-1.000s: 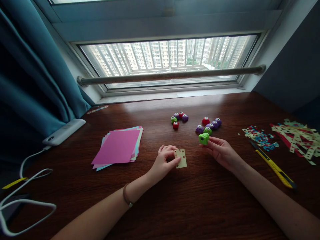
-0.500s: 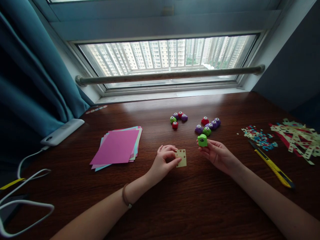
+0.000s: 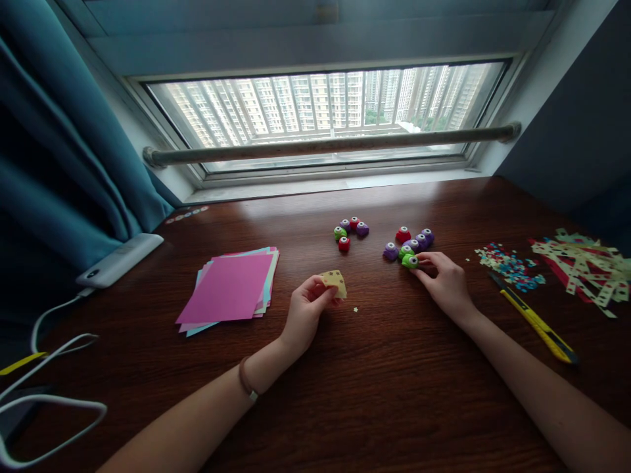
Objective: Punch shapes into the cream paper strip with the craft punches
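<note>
Between thumb and fingers, my left hand [image 3: 306, 309] pinches a small yellow paper [image 3: 336, 282] with star-shaped holes in it. A tiny pale star cutout [image 3: 355, 309] lies on the table just to the right of that hand. My right hand [image 3: 446, 286] has its fingertips on a green craft punch [image 3: 410, 261], which stands at the near side of a group of purple, red and green punches. Among them are a red punch [image 3: 403, 234] and a purple punch [image 3: 391, 251]. A second cluster holds another red punch [image 3: 344, 244].
Stacked coloured paper [image 3: 229, 289] lies to the left, with a white power bank [image 3: 119, 259] and cable beyond. On the right are a yellow utility knife [image 3: 537, 325], a heap of small paper cutouts [image 3: 515, 269] and punched paper strips [image 3: 586, 269]. A window fills the back.
My right hand has moved the green punch away from me to the punch group. My left hand has lifted the yellow paper leftward, and a star cutout now shows on the table.
</note>
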`<state>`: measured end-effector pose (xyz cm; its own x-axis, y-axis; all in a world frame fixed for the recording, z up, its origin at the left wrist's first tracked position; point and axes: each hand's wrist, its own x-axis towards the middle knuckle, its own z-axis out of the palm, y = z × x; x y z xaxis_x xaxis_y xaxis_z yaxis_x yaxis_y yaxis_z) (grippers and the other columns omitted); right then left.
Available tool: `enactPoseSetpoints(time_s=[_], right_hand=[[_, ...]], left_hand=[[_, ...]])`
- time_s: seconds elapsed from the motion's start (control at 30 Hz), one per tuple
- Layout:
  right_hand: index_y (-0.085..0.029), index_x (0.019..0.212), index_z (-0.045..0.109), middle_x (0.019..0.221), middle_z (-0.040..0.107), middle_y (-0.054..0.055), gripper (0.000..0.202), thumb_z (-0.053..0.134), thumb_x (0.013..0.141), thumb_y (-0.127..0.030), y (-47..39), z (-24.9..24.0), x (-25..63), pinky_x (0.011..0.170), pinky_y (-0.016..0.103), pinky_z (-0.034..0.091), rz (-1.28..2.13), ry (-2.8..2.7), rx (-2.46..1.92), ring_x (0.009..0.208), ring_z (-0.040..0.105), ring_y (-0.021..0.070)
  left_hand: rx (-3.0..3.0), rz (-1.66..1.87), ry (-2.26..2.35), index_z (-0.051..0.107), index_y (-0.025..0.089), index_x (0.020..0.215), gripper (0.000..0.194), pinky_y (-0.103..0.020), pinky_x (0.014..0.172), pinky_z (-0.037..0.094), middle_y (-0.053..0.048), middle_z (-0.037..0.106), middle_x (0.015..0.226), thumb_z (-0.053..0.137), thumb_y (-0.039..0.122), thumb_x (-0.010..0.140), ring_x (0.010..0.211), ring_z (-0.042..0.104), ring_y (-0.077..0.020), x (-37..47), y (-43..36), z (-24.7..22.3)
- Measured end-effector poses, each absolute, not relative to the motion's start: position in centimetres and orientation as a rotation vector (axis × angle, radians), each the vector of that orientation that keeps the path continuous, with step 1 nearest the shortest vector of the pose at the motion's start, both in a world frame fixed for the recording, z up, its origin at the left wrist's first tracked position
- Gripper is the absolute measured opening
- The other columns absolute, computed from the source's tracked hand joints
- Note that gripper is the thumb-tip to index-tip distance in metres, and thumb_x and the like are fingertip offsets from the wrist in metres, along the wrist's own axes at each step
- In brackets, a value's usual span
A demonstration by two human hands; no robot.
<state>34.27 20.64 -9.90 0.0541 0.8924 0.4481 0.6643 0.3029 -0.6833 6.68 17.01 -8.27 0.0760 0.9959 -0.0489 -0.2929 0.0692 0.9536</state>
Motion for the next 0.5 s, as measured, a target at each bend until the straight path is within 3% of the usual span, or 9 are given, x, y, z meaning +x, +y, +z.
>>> enactPoseSetpoints(time_s=[0.27,0.5], right_hand=[[-0.018,0.093,0.062,0.089,0.062,0.005,0.021,0.063,0.076,-0.031,20.71,-10.56,33.79,0.071,0.031,0.047,0.214,-1.809,-1.477,0.078,0.058,0.019],[-0.017,0.077,0.054,0.076,0.056,0.004,0.02,0.065,0.074,-0.034,20.64,-10.05,33.34,0.067,0.032,0.043,0.051,-1.752,-1.592,0.069,0.053,0.0191]], left_hand=[[0.948,1.24,0.967,0.056,0.016,0.079,0.015,-0.019,0.055,0.046,0.001,0.061,0.073,0.067,0.023,0.072,0.058,0.055,-0.0077,6.65,17.17,-8.61],[0.968,1.241,0.959,0.054,0.016,0.079,0.017,-0.018,0.055,0.044,0.002,0.059,0.072,0.067,0.024,0.072,0.057,0.054,-0.0069,6.68,17.19,-8.75]])
